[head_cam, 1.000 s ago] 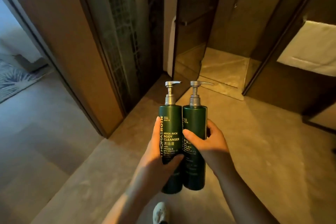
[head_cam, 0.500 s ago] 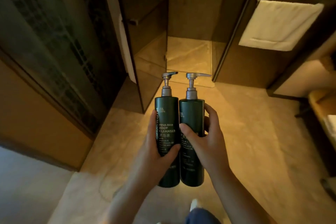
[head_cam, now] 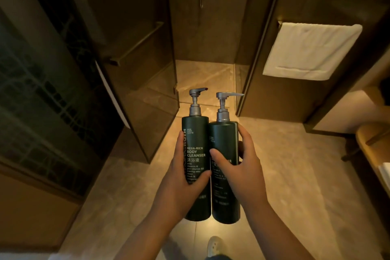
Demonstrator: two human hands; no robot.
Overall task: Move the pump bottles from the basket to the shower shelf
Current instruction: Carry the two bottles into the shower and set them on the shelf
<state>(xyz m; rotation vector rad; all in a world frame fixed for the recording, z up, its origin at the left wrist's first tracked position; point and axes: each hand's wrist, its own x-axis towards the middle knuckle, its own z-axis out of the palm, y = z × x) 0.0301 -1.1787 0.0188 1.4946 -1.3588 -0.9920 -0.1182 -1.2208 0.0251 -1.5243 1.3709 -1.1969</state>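
Two dark green pump bottles with silver pump heads are held upright, side by side and touching, in front of me. My left hand (head_cam: 181, 177) grips the left bottle (head_cam: 196, 133), labelled "Body Cleanser". My right hand (head_cam: 242, 175) wraps the right bottle (head_cam: 223, 135), whose label is partly covered by my thumb. Both nozzles point right. Ahead is the shower stall (head_cam: 202, 78) with its lit stone floor. No basket or shelf is visible.
An open glass shower door (head_cam: 135, 82) with a bar handle stands at the left of the stall entrance. A white towel (head_cam: 310, 50) hangs on the right glass panel. A wooden counter edge (head_cam: 373, 148) is at far right. My shoe (head_cam: 214, 246) shows below.
The view has turned right and moved closer to the shower stall, which now sits straight ahead. Both hands keep the same hold on the bottles.
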